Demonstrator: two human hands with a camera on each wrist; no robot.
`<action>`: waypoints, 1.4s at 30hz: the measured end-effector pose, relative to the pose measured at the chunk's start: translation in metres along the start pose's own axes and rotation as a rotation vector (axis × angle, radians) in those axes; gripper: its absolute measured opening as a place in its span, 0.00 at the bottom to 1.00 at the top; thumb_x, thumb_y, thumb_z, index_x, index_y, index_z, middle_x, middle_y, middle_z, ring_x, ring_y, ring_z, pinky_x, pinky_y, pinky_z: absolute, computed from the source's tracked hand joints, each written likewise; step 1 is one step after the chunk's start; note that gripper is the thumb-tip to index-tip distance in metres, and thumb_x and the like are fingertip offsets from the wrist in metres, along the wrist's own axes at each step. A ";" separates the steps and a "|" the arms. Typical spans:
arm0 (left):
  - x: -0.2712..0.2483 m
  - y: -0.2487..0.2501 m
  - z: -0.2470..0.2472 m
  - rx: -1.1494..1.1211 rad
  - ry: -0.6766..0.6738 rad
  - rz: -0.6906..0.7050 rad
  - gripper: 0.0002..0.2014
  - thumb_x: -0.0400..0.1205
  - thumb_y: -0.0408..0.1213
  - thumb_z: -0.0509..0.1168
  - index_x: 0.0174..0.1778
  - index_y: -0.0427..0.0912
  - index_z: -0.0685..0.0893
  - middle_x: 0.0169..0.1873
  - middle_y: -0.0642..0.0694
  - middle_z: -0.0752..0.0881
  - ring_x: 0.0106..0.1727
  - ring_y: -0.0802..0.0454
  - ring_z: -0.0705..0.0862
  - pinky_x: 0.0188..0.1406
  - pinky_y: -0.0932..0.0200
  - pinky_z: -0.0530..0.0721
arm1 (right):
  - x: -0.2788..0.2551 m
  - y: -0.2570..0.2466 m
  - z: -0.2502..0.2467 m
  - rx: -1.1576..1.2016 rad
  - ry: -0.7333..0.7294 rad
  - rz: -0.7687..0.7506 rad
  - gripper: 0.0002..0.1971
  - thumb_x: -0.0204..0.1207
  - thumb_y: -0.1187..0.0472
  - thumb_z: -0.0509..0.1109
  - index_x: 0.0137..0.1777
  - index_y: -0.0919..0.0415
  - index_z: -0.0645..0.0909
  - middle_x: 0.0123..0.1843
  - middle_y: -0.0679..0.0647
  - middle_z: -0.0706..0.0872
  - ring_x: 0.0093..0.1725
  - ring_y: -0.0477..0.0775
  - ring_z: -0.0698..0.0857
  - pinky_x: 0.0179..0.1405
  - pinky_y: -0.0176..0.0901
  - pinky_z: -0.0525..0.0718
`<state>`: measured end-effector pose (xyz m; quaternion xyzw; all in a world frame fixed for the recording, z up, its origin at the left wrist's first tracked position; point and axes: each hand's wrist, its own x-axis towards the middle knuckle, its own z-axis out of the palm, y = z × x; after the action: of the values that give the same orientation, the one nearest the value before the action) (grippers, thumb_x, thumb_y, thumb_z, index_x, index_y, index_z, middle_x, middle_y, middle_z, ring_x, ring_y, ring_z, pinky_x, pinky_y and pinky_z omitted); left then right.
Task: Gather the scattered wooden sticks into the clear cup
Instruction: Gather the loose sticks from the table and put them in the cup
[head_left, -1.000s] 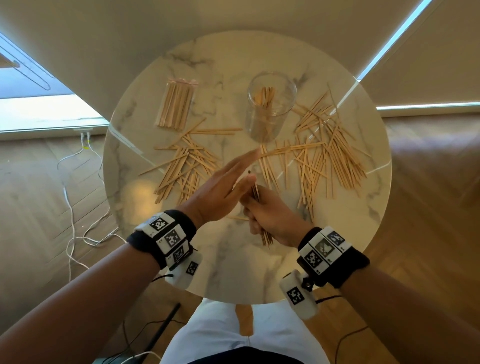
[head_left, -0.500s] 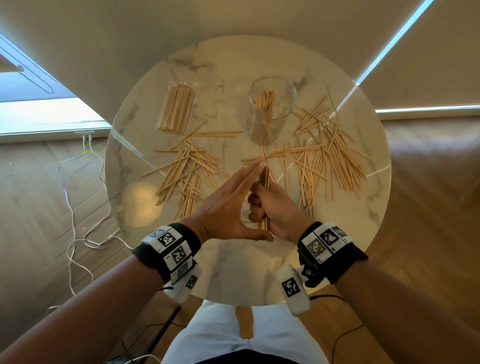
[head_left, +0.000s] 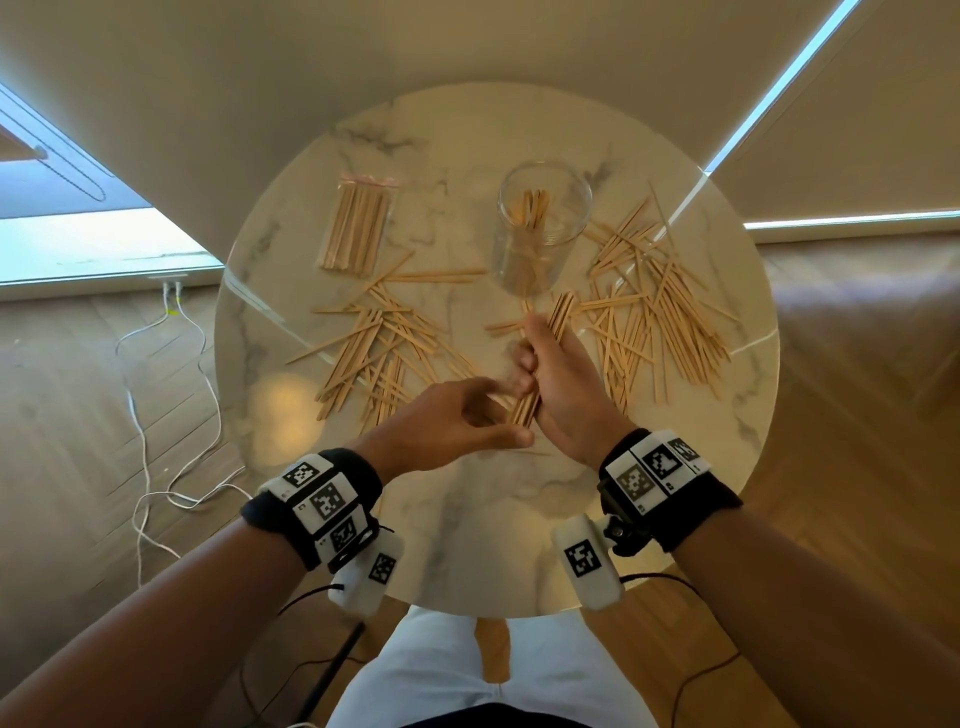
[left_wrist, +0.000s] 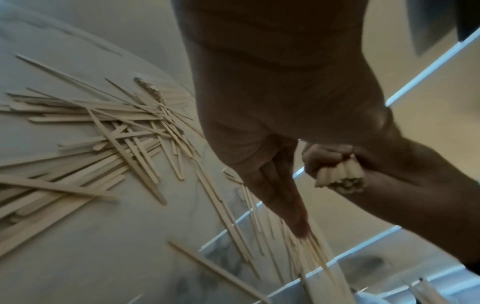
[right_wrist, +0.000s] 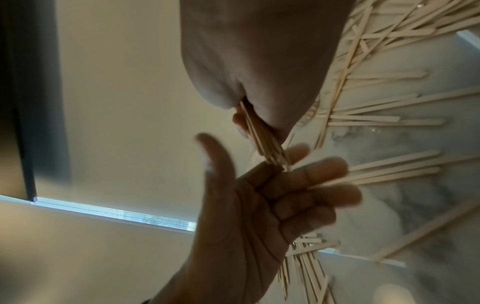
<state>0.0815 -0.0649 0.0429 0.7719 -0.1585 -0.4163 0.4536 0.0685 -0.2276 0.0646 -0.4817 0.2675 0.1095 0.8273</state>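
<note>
My right hand (head_left: 553, 366) grips a bundle of wooden sticks (head_left: 562, 316) in a fist, just in front of the clear cup (head_left: 543, 249). The cup stands upright at the back middle of the table and holds several sticks. My left hand (head_left: 462, 415) is open with relaxed fingers, and its fingertips (right_wrist: 322, 170) touch the bundle's near end (right_wrist: 270, 150). From the left wrist, the right fist (left_wrist: 322, 158) shows the stick ends (left_wrist: 342, 181) poking out. Loose sticks lie in a left pile (head_left: 384, 348) and a right pile (head_left: 660, 312).
A wrapped pack of sticks (head_left: 358, 228) lies at the back left of the round marble table (head_left: 509, 525). White cables (head_left: 156, 415) trail over the wooden floor to the left. A light roller blind hangs behind the table.
My right hand has carried the bundle forward, closer to the cup. My left hand has left the bundle's side, dropped back to its near end, and its fingers have relaxed.
</note>
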 end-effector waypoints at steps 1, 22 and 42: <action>0.002 0.002 -0.001 -0.009 -0.031 0.008 0.35 0.75 0.63 0.74 0.72 0.45 0.80 0.51 0.54 0.94 0.52 0.58 0.92 0.64 0.45 0.89 | 0.001 -0.001 0.003 0.024 0.005 -0.018 0.12 0.92 0.54 0.59 0.46 0.56 0.68 0.31 0.50 0.67 0.27 0.48 0.66 0.29 0.41 0.68; 0.034 0.004 -0.050 0.421 -0.066 0.322 0.12 0.94 0.51 0.48 0.54 0.52 0.73 0.41 0.54 0.83 0.38 0.62 0.82 0.39 0.65 0.81 | 0.006 -0.062 -0.004 -0.704 -0.158 -0.247 0.08 0.84 0.63 0.73 0.60 0.66 0.84 0.53 0.58 0.93 0.52 0.56 0.93 0.53 0.48 0.92; 0.140 0.070 -0.075 0.401 0.537 0.160 0.68 0.62 0.67 0.81 0.90 0.42 0.50 0.86 0.44 0.59 0.86 0.46 0.61 0.84 0.50 0.64 | 0.112 -0.155 -0.034 -1.201 -0.022 -0.624 0.10 0.83 0.51 0.74 0.55 0.58 0.88 0.42 0.42 0.89 0.40 0.34 0.86 0.39 0.23 0.81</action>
<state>0.2343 -0.1473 0.0497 0.9129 -0.1720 -0.1220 0.3495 0.2187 -0.3452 0.1043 -0.9113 0.0003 0.0001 0.4117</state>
